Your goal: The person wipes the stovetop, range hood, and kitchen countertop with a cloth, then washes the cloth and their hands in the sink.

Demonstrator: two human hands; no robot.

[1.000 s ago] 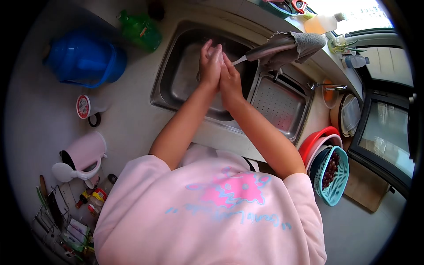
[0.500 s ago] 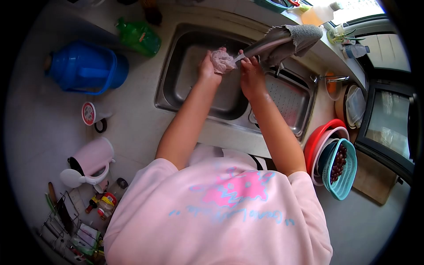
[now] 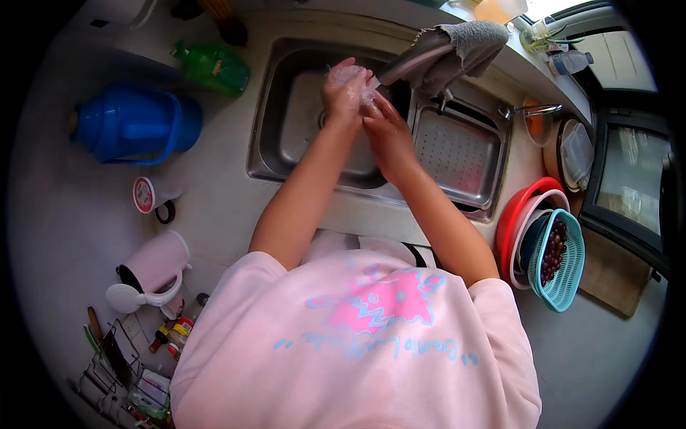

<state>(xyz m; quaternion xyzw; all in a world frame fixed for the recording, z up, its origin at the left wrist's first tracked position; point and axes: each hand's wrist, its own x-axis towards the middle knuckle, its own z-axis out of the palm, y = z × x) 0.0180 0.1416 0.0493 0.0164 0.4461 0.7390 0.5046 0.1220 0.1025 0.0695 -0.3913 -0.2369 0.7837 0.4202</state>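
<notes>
My left hand (image 3: 341, 96) is over the left basin (image 3: 293, 136) of a steel sink, palm up with curled fingers. In it sits a wet, pale crumpled lump (image 3: 348, 74), partly hidden by the fingers and by water; its kind is unclear. Water runs from a faucet (image 3: 406, 66) onto the left hand. My right hand (image 3: 387, 136) is just to the right, fingers stretched toward the left hand's fingertips and the stream. It holds nothing that I can see. A grey cloth (image 3: 475, 46) hangs over the faucet.
Beside the sink stand a green bottle (image 3: 214, 69) and a blue thermos jug (image 3: 136, 123). A pink kettle (image 3: 153, 263) is at left. Stacked basins with a turquoise basket (image 3: 567, 275) of dark red fruit stand at right. A perforated tray (image 3: 457, 154) fills the right basin.
The left hand has tilted and its fingers have curled around the lump, which was more exposed before. My right hand has shifted down and left, away from the faucet's mouth.
</notes>
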